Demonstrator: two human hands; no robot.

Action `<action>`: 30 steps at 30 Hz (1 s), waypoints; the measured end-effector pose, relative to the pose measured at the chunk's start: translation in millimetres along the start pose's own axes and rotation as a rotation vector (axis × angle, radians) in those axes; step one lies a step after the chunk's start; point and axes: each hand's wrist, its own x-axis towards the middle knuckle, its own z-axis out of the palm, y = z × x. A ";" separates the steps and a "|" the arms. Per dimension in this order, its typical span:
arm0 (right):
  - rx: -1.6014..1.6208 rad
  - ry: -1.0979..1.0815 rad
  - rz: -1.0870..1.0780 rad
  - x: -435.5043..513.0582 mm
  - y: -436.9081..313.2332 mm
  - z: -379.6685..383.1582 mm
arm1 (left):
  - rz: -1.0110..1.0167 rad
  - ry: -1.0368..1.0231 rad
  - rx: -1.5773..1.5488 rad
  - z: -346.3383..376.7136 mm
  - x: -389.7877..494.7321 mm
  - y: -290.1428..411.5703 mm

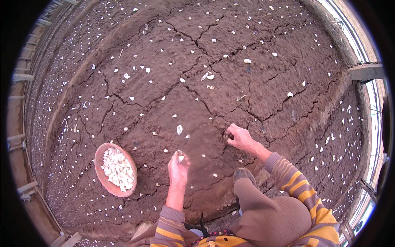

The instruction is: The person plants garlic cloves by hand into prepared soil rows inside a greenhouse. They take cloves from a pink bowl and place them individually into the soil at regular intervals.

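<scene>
My left hand [179,165] is closed around white garlic cloves [180,158], which show between its fingers, just right of a shallow clay-coloured bowl. My right hand [239,137] is lowered to the cracked soil [197,173], fingertips bunched at the surface; whether a clove is between them is hidden. The oval bowl [100,173] rests on the soil and holds a heap of peeled-looking cloves [118,168]. Single cloves, such as one large clove [247,61] and another clove [290,94], dot the soil in loose rows.
A low soil ridge [66,92] runs along the left side, with more dotted ground beyond. Wooden framing [18,123] borders the far left, and a wooden post [367,71] stands at the right edge. My shoe [243,174] is on the soil below my right hand.
</scene>
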 end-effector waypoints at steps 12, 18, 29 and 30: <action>-0.659 -0.103 -0.056 6.0 -10.8 31.8 | -0.026 0.028 0.072 12.5 -0.2 -7.0; -0.400 -0.095 -0.037 60.1 -43.8 -7.0 | -0.025 -0.011 0.000 -2.4 -5.2 -10.5; -0.858 -0.047 -0.179 102.4 -37.7 22.9 | -0.045 0.035 0.031 -1.7 -17.6 -14.8; -0.864 -0.040 -0.165 103.9 -32.4 23.3 | -0.051 0.041 0.040 -1.4 -19.0 -16.5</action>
